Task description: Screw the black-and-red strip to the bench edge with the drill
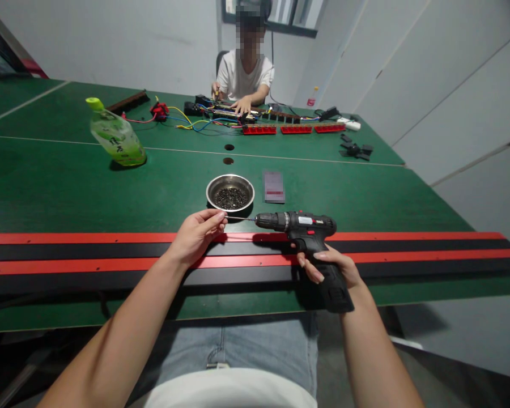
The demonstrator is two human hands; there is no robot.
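Drill [312, 226] held level above red-and-black bars [72, 264]

The green table's [165, 190] near edge crosses the scene below the bars, leaving a narrow strip of green in front of them; its right edge slants away toward the far side. The bars reach that right edge and run out of view on the left. Green surface stretches left from the metal bowl [209, 198] to the tilted bottle [119, 141] and right past a flat rectangular object [274, 187].

The drill sits between the hands, its long bit [241, 219] pointing left. The right hand [347, 266] is curled round the grip; the left hand [199, 235] pinches the bit's left end between thumb and fingers. Whether a screw sits there cannot be told. The bowl, holding small dark pieces [230, 198], stands just beyond the bit. At the far side, a person [246, 79] works among wires [204, 123].
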